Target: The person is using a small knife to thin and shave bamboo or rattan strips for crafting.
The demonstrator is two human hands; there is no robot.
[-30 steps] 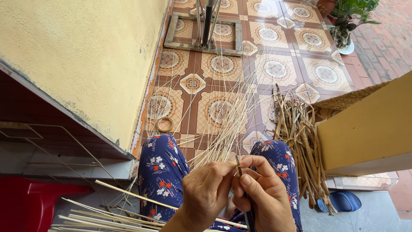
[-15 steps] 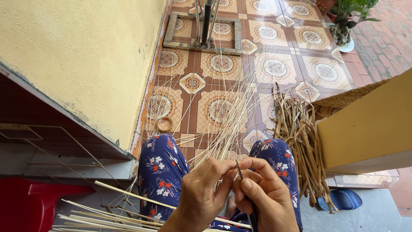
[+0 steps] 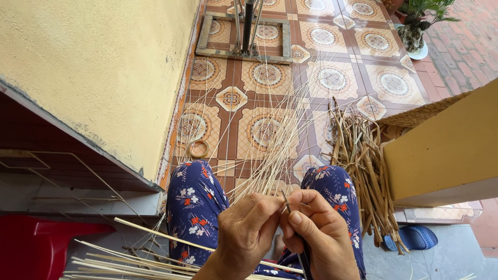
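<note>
Head view looks down on two bare hands meeting at the lower centre of the frame, over knees in dark blue floral trousers (image 3: 194, 207). The left hand (image 3: 246, 233) has its fingers pinched on the gathered ends of a fan of thin pale bamboo splints (image 3: 270, 135), which spreads up and away across the patterned brown and cream tiled floor (image 3: 332, 78). The right hand (image 3: 321, 238), touching the left at the fingertips, has its fingers clenched around a slim dark blade-like tool (image 3: 285, 202) whose tip stands just beside the splint ends.

No packages or labels show. At the right edge a plain yellow board (image 3: 441, 155) slants over a bundle of coarse brown dried strips (image 3: 363, 161) lying on the tiles, with a blue slipper (image 3: 415, 237) below it. A yellow plastered wall (image 3: 93, 72) fills the upper left, its lower edge running diagonally down toward the knees. A small tan ring (image 3: 198, 149) lies on the floor near that edge. More pale splints (image 3: 129, 254) lie at the lower left beside a red plastic seat (image 3: 36, 249). A grey frame stand (image 3: 244, 31) sits at upper centre, a potted plant (image 3: 415, 26) at upper right; open tile lies between them.
</note>
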